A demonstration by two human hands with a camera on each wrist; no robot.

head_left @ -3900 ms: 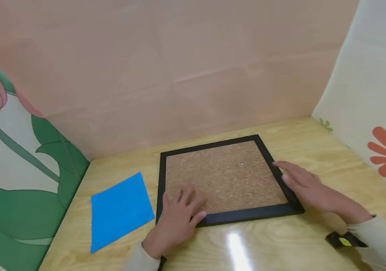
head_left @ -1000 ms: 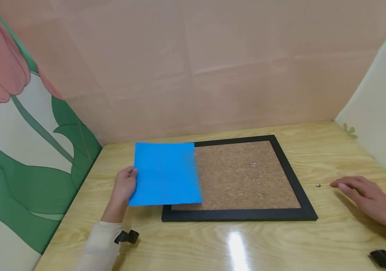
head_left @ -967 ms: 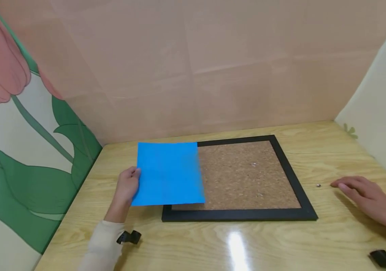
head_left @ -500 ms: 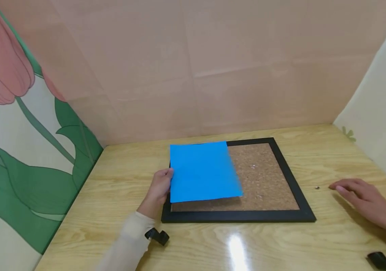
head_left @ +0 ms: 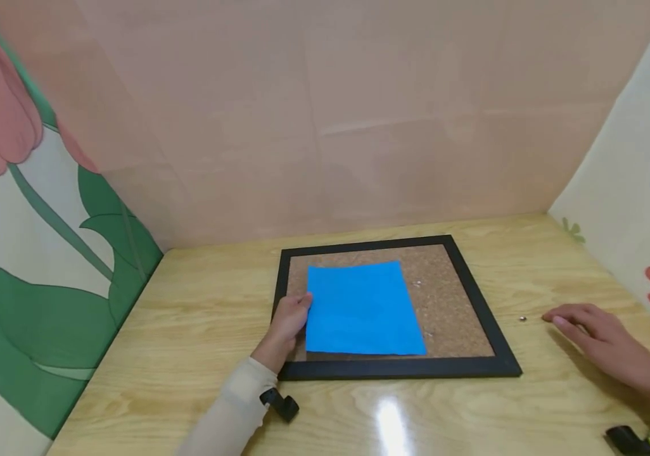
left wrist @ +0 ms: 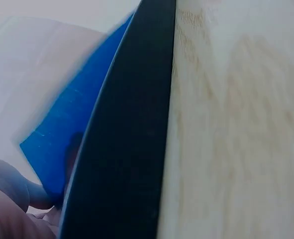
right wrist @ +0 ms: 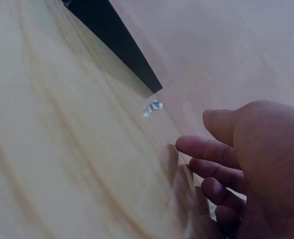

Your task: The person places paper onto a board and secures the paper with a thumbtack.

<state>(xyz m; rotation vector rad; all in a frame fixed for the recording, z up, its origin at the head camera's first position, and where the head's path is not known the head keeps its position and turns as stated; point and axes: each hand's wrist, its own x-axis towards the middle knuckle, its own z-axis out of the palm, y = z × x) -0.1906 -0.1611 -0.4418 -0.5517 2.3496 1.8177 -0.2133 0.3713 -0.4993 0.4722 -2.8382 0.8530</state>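
Note:
A square sheet of blue paper (head_left: pixel 362 310) is over the left and middle of a black-framed cork board (head_left: pixel 399 367). My left hand (head_left: pixel 289 323) pinches the sheet's left edge, thumb on top. In the left wrist view the blue paper (left wrist: pixel 72 109) slants up behind the dark frame (left wrist: pixel 127 124). Two small clear pins (head_left: pixel 417 283) show on the cork right of the paper. My right hand (head_left: pixel 593 329) rests on the table with loosely bent fingers, holding nothing. Just beyond its fingertips lies a small clear pushpin (right wrist: pixel 155 105), apart from the hand.
The wooden table (head_left: pixel 205 335) meets a pinkish backdrop (head_left: pixel 302 126) behind the board. Flower-printed panels (head_left: pixel 40 304) stand at left and right. A black strap camera (head_left: pixel 280 405) sits on the left wrist, and another (head_left: pixel 638 441) on the right.
The left hand has picked the blue paper up from the table at left, carried it right and lowered it over the cork. The right hand has left the frame's edge and now stays by the pushpin.

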